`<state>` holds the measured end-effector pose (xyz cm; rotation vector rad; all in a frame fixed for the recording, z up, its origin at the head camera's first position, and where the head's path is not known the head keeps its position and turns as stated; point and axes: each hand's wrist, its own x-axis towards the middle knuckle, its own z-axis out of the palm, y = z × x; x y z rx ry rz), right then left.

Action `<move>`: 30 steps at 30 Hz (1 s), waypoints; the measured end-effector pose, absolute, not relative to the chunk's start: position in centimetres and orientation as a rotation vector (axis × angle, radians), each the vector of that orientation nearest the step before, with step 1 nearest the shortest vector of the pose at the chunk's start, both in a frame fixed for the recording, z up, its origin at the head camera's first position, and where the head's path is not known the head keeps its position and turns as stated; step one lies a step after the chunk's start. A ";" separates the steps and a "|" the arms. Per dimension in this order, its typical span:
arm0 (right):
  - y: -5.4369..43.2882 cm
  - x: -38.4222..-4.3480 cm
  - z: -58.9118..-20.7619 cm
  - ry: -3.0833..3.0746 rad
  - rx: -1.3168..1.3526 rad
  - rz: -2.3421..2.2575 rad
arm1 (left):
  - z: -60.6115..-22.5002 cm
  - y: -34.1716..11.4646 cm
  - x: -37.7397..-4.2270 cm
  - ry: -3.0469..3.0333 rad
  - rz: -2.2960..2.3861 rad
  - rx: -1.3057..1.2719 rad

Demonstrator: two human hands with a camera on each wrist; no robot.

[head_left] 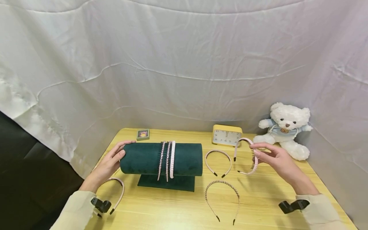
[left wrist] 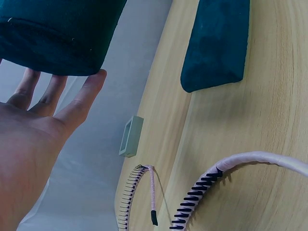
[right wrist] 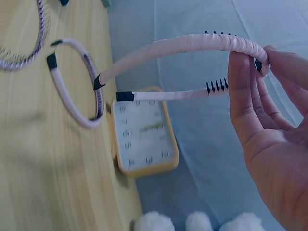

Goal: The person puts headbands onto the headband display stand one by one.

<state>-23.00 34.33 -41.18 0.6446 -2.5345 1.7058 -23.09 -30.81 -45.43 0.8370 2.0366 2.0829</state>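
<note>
My right hand pinches a pale pink headband with black comb teeth between thumb and fingers, raised above the table's right side; its dark-tipped ends point left. My left hand touches the left end of a dark green velvet display roll, its fingers fairly straight against that end in the left wrist view. Around the roll's middle sit two braided pinkish headbands and a white-pink one. The roll stands on a green base.
Right of the roll lie a pink headband and a thin braided headband. Other headbands lie near the left forearm. Behind are a small green box, a yellow clock and a white teddy bear.
</note>
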 end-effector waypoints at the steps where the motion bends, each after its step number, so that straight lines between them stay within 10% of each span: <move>1: 33.9 -23.1 -41.1 -2.519 0.658 1.713 | -45.4 -30.8 -23.1 2.039 2.081 0.837; 30: 22.5 -22.9 -40.0 -2.352 0.911 1.977 | -45.6 -30.7 -23.2 1.998 2.115 0.884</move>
